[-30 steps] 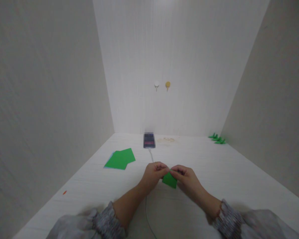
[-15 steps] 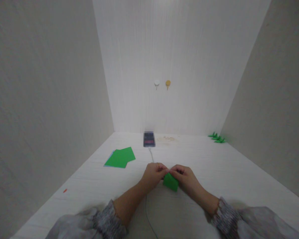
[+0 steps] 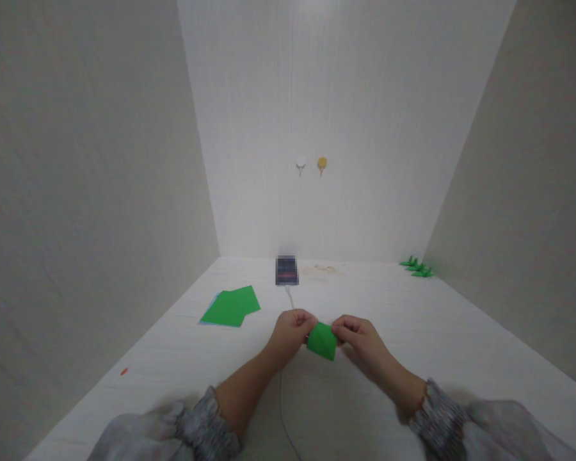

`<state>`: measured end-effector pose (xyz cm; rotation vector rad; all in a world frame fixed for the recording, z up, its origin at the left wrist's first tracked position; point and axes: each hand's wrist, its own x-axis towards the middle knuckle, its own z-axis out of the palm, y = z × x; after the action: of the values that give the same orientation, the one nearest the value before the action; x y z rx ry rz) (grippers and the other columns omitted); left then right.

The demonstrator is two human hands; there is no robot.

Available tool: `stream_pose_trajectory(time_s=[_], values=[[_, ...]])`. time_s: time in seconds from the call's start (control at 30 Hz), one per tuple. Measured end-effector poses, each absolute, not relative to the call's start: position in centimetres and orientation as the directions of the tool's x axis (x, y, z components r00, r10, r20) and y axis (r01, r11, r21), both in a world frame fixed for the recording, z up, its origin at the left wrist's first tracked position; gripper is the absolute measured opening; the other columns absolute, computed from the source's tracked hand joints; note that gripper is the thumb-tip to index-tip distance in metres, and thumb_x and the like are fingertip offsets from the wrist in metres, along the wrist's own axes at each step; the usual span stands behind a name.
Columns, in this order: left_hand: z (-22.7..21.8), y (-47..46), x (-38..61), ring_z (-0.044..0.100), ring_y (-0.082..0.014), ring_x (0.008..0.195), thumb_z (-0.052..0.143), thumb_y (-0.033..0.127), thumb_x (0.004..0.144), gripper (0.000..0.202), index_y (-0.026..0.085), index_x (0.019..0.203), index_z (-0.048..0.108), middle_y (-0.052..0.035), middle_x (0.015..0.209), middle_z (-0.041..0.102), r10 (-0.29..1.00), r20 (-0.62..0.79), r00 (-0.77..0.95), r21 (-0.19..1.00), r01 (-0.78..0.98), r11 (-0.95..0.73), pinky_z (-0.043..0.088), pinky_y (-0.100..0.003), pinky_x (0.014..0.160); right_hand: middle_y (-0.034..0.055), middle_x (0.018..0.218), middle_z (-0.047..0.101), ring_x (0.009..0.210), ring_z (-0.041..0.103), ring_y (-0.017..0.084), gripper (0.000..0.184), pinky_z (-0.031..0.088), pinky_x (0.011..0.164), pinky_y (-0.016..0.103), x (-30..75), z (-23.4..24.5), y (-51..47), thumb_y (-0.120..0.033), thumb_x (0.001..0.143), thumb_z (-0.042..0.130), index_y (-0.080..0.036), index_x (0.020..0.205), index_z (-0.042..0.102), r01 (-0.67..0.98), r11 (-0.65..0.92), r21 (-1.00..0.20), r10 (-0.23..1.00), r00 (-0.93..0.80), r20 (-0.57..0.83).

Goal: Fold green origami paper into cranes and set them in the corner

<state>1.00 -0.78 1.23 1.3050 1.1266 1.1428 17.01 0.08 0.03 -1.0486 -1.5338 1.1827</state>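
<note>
A small folded piece of green paper (image 3: pixel 322 342) is held up between my two hands, a crease running across its face. My left hand (image 3: pixel 292 331) pinches its upper left edge between thumb and fingers. On the opposite side, my right hand (image 3: pixel 360 336) grips the upper right corner in the same way. To the left on the table lie flat sheets of green paper (image 3: pixel 230 307), overlapping at angles, with a pale blue edge showing beneath. Several folded green paper figures (image 3: pixel 416 266) stand together at the far right corner.
A device with a blurred screen (image 3: pixel 287 270) sits by the back wall, and its white cable (image 3: pixel 283 410) runs under my left arm toward me. A small orange scrap (image 3: pixel 123 371) lies at left. Two hooks (image 3: pixel 322 164) hang on the back wall. Side walls enclose the table.
My hands have moved apart from each other at the paper's top edge. The green paper now shows more of its face, turned flatter toward me and slightly higher.
</note>
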Motion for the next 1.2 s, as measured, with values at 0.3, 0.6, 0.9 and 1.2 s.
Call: stream_pose_trajectory(time_s=[0.3, 0.6, 0.9, 1.2], values=[[0.2, 0.4, -0.7, 0.043, -0.0081, 0.046, 0.053, 0.035, 0.067, 0.025, 0.011, 0.065, 0.058, 0.0014, 0.050, 0.050, 0.989, 0.124, 0.080, 0.970, 0.199, -0.137, 0.032, -0.020, 0.045, -0.0010, 0.053, 0.052, 0.050, 0.046, 0.011, 0.018, 0.035, 0.050, 0.023, 17.5, 0.0, 0.5, -0.032, 0.068, 0.056, -0.015, 0.060, 0.058, 0.046, 0.170, -0.984, 0.971, -0.181, 0.159], [0.6, -0.5, 1.5, 0.048, -0.0090, 0.048, 0.059, 0.038, 0.063, 0.027, 0.011, 0.067, 0.060, 0.0000, 0.055, 0.056, 0.982, 0.023, 0.190, 0.985, 0.164, -0.055, 0.038, -0.021, 0.047, -0.0030, 0.050, 0.048, 0.047, 0.042, 0.010, 0.020, 0.031, 0.044, 0.021, 16.8, -1.0, 0.2, -0.033, 0.065, 0.060, -0.017, 0.059, 0.050, 0.220, 0.225, -0.949, 0.939, -0.311, 0.151], [0.5, -0.6, 1.3, 0.056, -0.0113, 0.054, 0.069, 0.036, 0.053, 0.033, 0.010, 0.071, 0.059, -0.0028, 0.062, 0.061, 0.949, -0.086, 0.302, 0.994, -0.037, 0.102, 0.045, -0.024, 0.052, -0.0054, 0.048, 0.043, 0.045, 0.038, 0.008, 0.023, 0.028, 0.042, 0.020, 17.0, -1.3, 0.5, -0.033, 0.064, 0.061, -0.016, 0.057, 0.048, 0.133, 0.230, -0.964, 0.951, -0.242, 0.193], [0.6, -0.6, 1.3, 0.056, -0.0108, 0.050, 0.068, 0.031, 0.055, 0.028, 0.008, 0.070, 0.062, -0.0035, 0.059, 0.062, 0.955, -0.073, 0.288, 0.996, -0.021, 0.083, 0.046, -0.023, 0.050, -0.0043, 0.049, 0.047, 0.047, 0.042, 0.009, 0.021, 0.031, 0.045, 0.022, 17.0, -1.1, 0.3, -0.031, 0.063, 0.062, -0.016, 0.058, 0.050, 0.005, 0.150, -0.989, 0.962, -0.233, 0.145]])
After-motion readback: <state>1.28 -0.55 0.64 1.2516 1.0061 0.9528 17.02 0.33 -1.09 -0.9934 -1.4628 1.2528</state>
